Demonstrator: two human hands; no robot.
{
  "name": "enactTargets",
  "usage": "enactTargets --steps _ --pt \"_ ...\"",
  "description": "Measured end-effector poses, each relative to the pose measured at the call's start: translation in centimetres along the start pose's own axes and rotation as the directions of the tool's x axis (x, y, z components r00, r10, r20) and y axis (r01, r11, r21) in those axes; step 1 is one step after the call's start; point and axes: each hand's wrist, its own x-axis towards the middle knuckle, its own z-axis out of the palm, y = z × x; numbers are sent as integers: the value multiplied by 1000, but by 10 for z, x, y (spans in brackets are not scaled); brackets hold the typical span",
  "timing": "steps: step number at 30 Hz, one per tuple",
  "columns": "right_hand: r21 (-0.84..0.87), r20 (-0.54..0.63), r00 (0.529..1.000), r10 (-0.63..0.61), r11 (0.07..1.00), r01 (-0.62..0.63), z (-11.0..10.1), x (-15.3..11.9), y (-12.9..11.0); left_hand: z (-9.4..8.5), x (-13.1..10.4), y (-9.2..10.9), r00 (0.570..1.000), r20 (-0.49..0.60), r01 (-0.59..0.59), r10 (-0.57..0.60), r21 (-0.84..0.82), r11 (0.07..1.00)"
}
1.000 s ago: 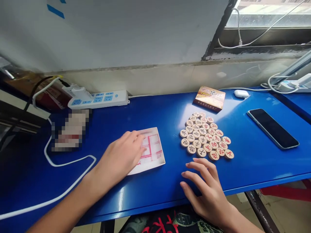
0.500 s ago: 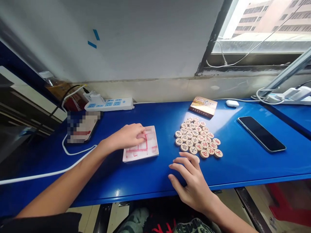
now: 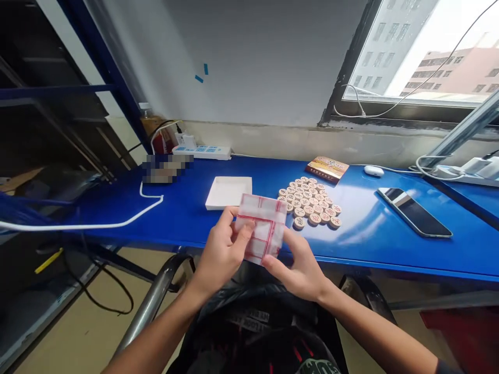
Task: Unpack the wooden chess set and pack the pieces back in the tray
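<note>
A folded translucent sheet with red lines (image 3: 260, 223) is held up in front of my body. My left hand (image 3: 224, 249) pinches its left side, thumb on top. My right hand (image 3: 298, 265) grips its lower right edge, thumb in front. Behind the sheet, a white open tray (image 3: 228, 192) lies on the blue table (image 3: 179, 208), with nothing in it. Right of the sheet, several round wooden pieces with red and black characters (image 3: 312, 201) lie in a tight cluster.
Behind the pieces is a brown and gold box (image 3: 326, 169). A white earphone case (image 3: 373, 171) and a phone (image 3: 415, 212) lie to the right. A power strip (image 3: 206, 151) sits at the back left, and a white cable (image 3: 97, 227) crosses the left side.
The lined sheet has left the tray and is now up in both hands. My right hand has moved from beside the pieces to the sheet. The camera view has shifted.
</note>
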Motion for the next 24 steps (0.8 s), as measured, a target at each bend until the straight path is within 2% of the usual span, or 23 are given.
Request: enactTargets --steps 3,6,10,15,18,21,24 --pt "-81 -3 995 97 992 -97 -6 -7 2 5 -5 -13 998 63 31 -29 -37 999" --pt "3 -46 980 194 981 -194 -10 -5 8 3 6 -15 987 156 42 -30 -73 996" --pt "151 0 977 214 966 -211 -13 3 17 1 24 -13 963 266 73 -48 -85 994" --pt "172 -28 967 253 954 -245 -14 18 27 3 36 -16 957 284 113 -55 -192 975" --pt "147 -122 959 257 960 -238 -13 27 34 9 47 -16 966 257 52 4 -210 976" --pt "120 -212 951 225 972 -203 -13 31 37 12 63 -11 965 246 -70 94 -101 992" --pt "90 -224 958 181 982 -164 -23 44 33 9 88 -1 912 374 -193 168 30 981"
